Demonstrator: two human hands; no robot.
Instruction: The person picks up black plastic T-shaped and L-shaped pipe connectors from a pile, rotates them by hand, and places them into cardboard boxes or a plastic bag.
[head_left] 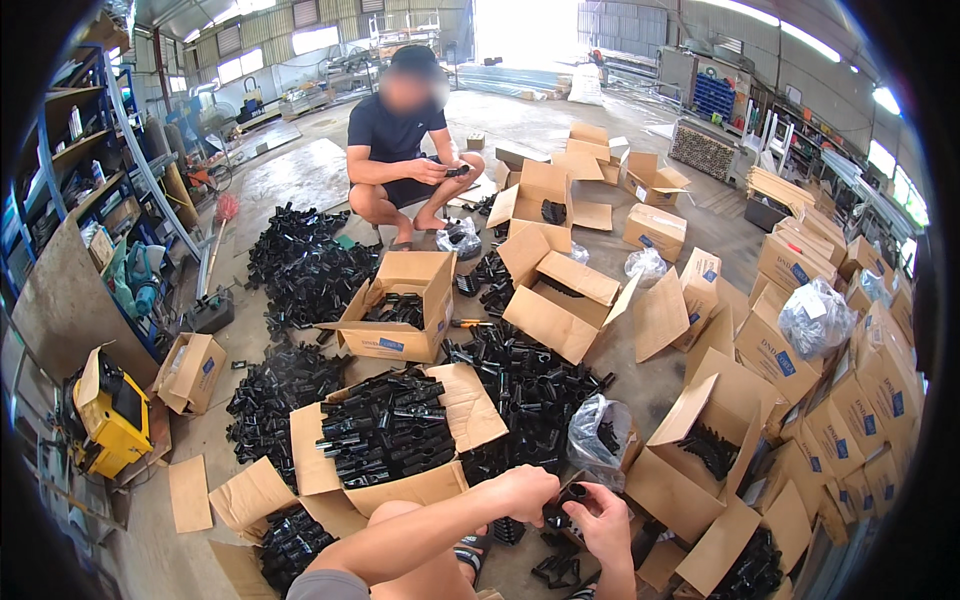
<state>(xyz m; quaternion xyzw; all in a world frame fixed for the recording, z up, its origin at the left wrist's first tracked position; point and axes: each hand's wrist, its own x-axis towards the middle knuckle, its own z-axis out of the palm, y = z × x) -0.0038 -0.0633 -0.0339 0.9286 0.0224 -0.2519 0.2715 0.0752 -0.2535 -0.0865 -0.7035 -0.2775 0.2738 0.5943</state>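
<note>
In front of my knees, my right hand (603, 522) has its thumb and fingers around a black tube fitting (574, 491), whose round open end faces up. My left hand (530, 492) is closed against the left side of the same fitting; its fingertips are partly hidden. An open carton (405, 492) to the left is heaped with black tubular fittings (385, 428). Beyond my hands lies a loose pile of black fittings (525, 385). A clear plastic bag (597, 432) with black parts stands just past my right hand.
A co-worker (405, 140) sits low across the piles, holding a small black part. Open cartons (700, 440) stand at the right, before stacked closed cartons (850, 400). More fittings (300, 260) cover the floor at left, near a yellow case (108, 415) and blue shelving (60, 170).
</note>
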